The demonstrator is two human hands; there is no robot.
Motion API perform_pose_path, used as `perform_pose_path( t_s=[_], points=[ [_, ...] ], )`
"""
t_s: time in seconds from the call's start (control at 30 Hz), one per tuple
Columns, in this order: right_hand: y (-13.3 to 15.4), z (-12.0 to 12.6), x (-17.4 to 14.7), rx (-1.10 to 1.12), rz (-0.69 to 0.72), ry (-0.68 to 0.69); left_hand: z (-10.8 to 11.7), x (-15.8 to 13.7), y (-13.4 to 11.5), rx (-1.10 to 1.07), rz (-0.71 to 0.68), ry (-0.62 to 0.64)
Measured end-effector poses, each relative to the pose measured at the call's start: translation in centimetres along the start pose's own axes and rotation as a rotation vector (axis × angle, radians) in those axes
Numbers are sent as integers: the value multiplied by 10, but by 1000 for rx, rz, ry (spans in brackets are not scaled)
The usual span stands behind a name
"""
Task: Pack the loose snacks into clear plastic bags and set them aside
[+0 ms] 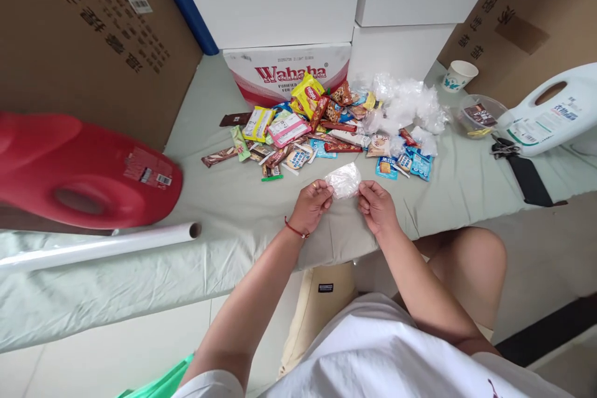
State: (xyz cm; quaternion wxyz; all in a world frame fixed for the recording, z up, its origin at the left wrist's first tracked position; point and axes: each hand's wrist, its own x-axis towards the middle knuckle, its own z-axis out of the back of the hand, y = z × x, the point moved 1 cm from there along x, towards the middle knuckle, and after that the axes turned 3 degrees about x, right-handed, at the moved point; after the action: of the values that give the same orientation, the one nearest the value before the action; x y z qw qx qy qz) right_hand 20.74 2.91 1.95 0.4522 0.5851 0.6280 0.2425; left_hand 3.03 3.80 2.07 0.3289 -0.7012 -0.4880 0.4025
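Observation:
A small clear plastic bag (pixel 344 181), crinkled and shiny, is stretched between my two hands just over the front part of the cloth-covered table (pixel 261 211). My left hand (pixel 313 202), with a red cord on its wrist, pinches the bag's left edge. On the opposite edge, the fingers of my right hand (pixel 374 204) are closed. Whether anything lies inside the bag I cannot tell. Just beyond my hands spreads a pile of wrapped snacks (pixel 289 130), and to its right a heap of crumpled clear plastic bags (pixel 401 102).
A red detergent jug (pixel 88 168) and a white film roll (pixel 102 245) lie at left. A Wahaha carton (pixel 289 59) and white boxes stand behind. At right are a paper cup (pixel 459 76), a clear round tub (pixel 481 115), a white jug (pixel 555 109) and a black strap (pixel 528 180).

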Motion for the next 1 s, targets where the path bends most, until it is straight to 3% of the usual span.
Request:
perform_pose_path(
  t_s=[0.1,0.2,0.3,0.37,0.47,0.63,0.73,0.87,1.0],
  points=[
    [2,5,-2,-209,100,-59,-1,4,-2,19,-16,-8],
    [15,12,-7,-480,350,-68,0,6,-5,-4,29,-2],
    [28,10,-13,-821,639,102,1,6,-6,-8,56,5],
    [30,5,-15,-979,710,256,1,6,-6,10,69,25],
    [21,0,-11,-958,636,316,-1,5,-6,24,82,52],
    [4,-5,-6,-464,260,43,-8,2,-3,93,-14,96],
    [0,-11,-8,-251,90,43,-9,2,2,267,-68,122],
    [5,-14,-9,-165,30,60,-7,3,5,325,-84,107],
    [11,-7,-6,-75,3,68,-4,5,3,217,-64,107]
  ],
)
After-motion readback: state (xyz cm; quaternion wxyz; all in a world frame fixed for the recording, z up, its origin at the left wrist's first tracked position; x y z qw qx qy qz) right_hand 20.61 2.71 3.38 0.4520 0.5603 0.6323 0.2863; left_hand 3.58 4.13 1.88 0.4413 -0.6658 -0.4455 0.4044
